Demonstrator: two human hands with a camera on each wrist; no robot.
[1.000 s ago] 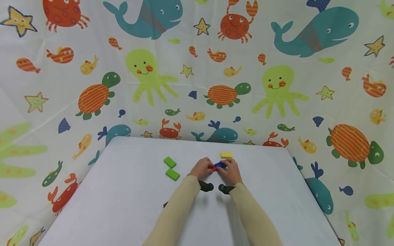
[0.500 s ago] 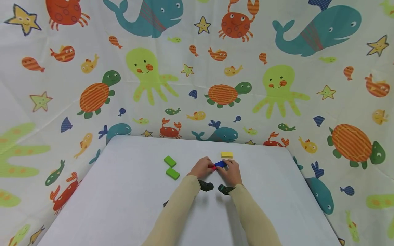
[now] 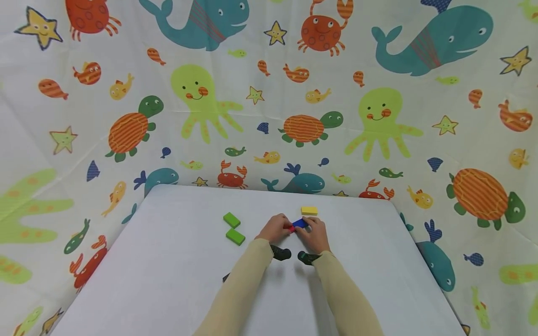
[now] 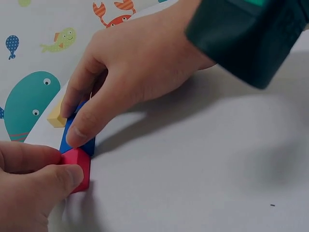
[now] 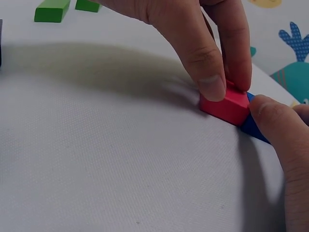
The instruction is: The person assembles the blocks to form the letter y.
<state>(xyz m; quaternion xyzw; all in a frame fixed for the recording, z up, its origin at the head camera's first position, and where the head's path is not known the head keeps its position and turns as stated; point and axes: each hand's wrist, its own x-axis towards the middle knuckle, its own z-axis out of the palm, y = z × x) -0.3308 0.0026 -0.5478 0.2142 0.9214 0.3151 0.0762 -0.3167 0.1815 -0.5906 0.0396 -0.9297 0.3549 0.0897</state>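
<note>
My left hand pinches a red block between thumb and fingers on the white table. Beside it my right hand holds a blue block by its long sides. The two blocks meet end to end in a row, as the left wrist view shows. Thumb and fingers cover part of each block. Just beyond the right hand lies a yellow block, flat on the table.
Two green blocks, a farther one and a nearer one, lie left of the hands. A dark object is partly hidden by the left sleeve. Behind the white table hangs a cloth printed with sea animals.
The right fingers have shifted slightly on the blue block, so more of its top shows. Both hands stay in nearly the same place; the head view has shifted a little.
</note>
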